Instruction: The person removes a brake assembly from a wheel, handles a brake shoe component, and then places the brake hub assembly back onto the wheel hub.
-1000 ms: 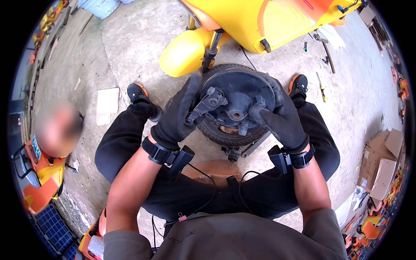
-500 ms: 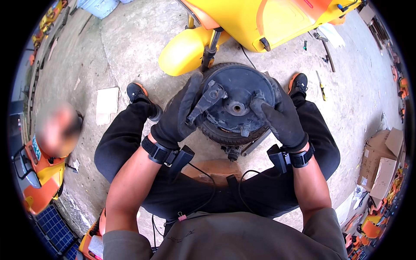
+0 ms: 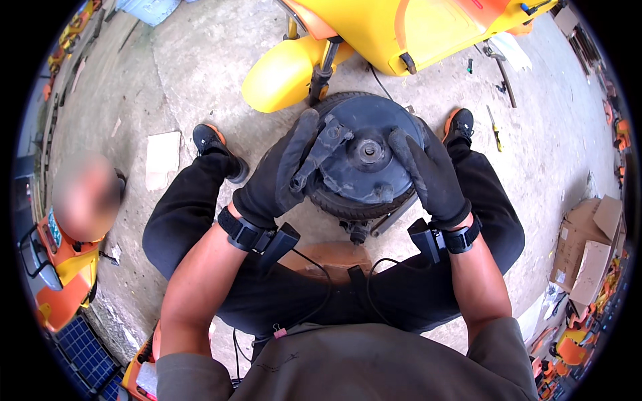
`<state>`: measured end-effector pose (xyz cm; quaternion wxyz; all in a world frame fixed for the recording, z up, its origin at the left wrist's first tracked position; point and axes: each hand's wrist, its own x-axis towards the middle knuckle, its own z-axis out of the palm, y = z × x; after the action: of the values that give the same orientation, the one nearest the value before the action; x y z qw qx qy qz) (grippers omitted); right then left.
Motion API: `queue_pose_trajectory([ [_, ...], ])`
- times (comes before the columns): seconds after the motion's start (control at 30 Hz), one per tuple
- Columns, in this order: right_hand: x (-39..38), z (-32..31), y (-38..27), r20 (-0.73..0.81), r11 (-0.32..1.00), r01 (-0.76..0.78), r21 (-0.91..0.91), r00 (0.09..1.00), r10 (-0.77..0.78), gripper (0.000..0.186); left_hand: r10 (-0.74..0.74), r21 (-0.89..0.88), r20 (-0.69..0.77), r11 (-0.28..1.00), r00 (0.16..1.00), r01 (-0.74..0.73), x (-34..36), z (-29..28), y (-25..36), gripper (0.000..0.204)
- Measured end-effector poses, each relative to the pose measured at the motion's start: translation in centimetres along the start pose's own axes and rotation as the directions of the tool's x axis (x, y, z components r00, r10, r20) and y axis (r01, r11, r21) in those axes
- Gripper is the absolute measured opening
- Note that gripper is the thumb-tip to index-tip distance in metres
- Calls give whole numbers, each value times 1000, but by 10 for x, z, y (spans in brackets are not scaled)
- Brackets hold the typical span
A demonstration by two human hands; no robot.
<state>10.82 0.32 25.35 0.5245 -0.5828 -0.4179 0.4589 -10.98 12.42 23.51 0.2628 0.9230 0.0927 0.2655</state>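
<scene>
A round black brake plate (image 3: 364, 120) lies over a tyred wheel (image 3: 344, 206) between my legs, a hub hole at its centre. My left hand (image 3: 284, 164), in a dark glove, grips the plate's left side, beside a short metal lever arm (image 3: 324, 154). My right hand (image 3: 433, 170), also gloved, holds the right side, its thumb over the plate's face and the other fingers largely hidden behind the rim. Just beyond stands a yellow vehicle (image 3: 374, 33) with a yellow front fender (image 3: 277, 77) and a dark fork leg (image 3: 324, 72).
On the concrete floor to the right lie a yellow-handled screwdriver (image 3: 495, 130) and a hammer-like tool (image 3: 503, 77). A cardboard box (image 3: 580, 240) stands farther right. At left are a pale flat sheet (image 3: 162, 159) and a blurred person (image 3: 87, 197) near orange-yellow bodywork (image 3: 70, 284).
The brake plate has tilted a little, its hub centre shifting away from me. My right thumb has moved slightly up along the plate. Both hands keep their hold.
</scene>
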Motion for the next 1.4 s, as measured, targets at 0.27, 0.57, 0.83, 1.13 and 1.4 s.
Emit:
queue_pose_trajectory([
  [0.27, -2, 3, -1, -39, 995, 9, -103, 999, -14, 35, -132, -241, -17, 963, 991, 124, -7, 7, 2, 61],
  [0.57, -6, -7, 21, 93, 827, 295, -479, 953, -287, 38, -102, -246, 27, 964, 994, 106, -10, 11, -4, 65],
  [0.83, -5, -8, 29, 113, 804, 329, -496, 942, -316, 38, -38, -129, 41, 991, 998, 43, -10, 10, -6, 86],
  [1.13, -7, 0, 20, 34, 949, 173, -263, 985, -170, 39, -18, 47, 36, 999, 999, 16, -8, 4, -1, 74],
  [1.4, -10, -16, 48, 169, 549, 340, -764, 926, -338, 41, -117, -94, 78, 988, 990, 124, -15, 7, -5, 68],
])
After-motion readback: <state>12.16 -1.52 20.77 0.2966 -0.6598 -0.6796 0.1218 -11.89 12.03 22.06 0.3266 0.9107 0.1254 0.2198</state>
